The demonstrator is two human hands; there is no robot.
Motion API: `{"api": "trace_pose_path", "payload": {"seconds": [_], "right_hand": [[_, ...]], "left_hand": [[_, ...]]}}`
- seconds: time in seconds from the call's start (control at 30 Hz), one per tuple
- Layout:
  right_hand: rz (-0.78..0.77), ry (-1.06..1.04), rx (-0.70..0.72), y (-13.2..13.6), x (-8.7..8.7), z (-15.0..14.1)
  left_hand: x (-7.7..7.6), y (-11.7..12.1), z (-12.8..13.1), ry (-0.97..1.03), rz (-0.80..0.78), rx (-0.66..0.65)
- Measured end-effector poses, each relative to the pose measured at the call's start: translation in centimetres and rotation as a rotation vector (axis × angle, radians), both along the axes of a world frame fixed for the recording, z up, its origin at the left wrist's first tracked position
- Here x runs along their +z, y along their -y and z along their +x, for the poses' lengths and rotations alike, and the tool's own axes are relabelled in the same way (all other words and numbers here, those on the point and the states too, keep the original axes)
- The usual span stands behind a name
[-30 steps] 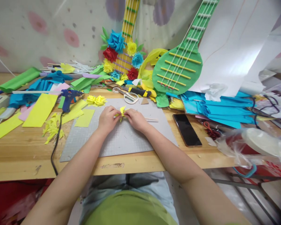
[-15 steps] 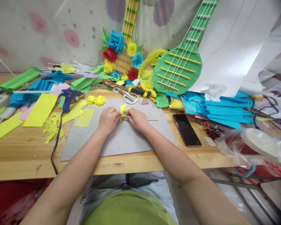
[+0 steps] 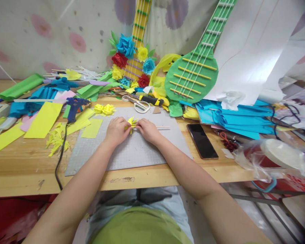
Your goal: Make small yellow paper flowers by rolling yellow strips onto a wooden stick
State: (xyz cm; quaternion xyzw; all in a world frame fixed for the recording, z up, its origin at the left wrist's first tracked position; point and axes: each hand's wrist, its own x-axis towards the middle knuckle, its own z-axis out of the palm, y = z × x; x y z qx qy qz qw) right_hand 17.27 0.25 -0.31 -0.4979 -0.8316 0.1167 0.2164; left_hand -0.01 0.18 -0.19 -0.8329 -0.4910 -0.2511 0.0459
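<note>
While palm-down, left hand (image 3: 117,130) just beside right hand (image 3: 148,130).

A single head-worn camera looks forward and down from above the green shirt (image 3: 139,227), across the wooden worktable (image 3: 25,169). It is near enough to set the left hand (image 3: 118,130) and right hand (image 3: 147,130) mid-frame, with the flower-patterned backdrop (image 3: 91,20) beyond; the blurred right edge seems lens-stretched.

The yellow piece (image 3: 132,121) appears matt, creased paper. The worktop (image 3: 35,164) is grained wood; the phone (image 3: 202,141) is glossy.
</note>
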Motion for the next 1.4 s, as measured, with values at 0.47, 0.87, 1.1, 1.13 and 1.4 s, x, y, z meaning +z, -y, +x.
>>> {"api": "trace_pose_path", "payload": {"seconds": [0.47,0.87,1.1,1.13,1.4], "right_hand": [[0.041,-0.04,0.068,-0.3,0.1,-0.1],[0.024,-0.107,-0.11,-0.3,0.3,-0.6],[0.001,-0.184,-0.174,-0.3,0.2,-1.0],[-0.002,-0.187,-0.175,-0.3,0.3,-1.0],[-0.053,-0.197,-0.207,0.0,0.5,-1.5]], "left_hand": [[0.0,-0.2,0.4,-0.001,0.01,0.013],[0.5,1.0,1.8,0.105,0.05,0.075],[-0.5,0.9,2.7,0.122,0.035,0.234],[-0.5,0.9,2.7,0.133,0.04,0.25],[-0.2,0.9,2.3,0.266,-0.095,0.32]]}}
